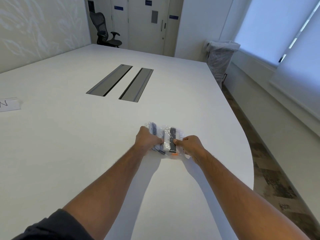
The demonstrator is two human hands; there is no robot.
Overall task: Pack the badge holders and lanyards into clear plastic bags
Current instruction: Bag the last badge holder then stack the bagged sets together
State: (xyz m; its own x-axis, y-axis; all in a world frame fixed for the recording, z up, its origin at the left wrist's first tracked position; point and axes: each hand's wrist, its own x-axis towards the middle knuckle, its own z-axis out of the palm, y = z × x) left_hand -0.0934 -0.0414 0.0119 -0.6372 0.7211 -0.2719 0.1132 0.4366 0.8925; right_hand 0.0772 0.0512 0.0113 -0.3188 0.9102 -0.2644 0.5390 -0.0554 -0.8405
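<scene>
Together, the left hand and right hand rested on the white surface, fingers pinching a clear plastic bag of badge holders.

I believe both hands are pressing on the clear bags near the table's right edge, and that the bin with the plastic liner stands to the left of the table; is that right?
Not quite: the head view shows the bin with the plastic liner standing to the right of the table, by the window. The rest holds: the left hand and right hand both press on the clear bags near the right edge.
</scene>
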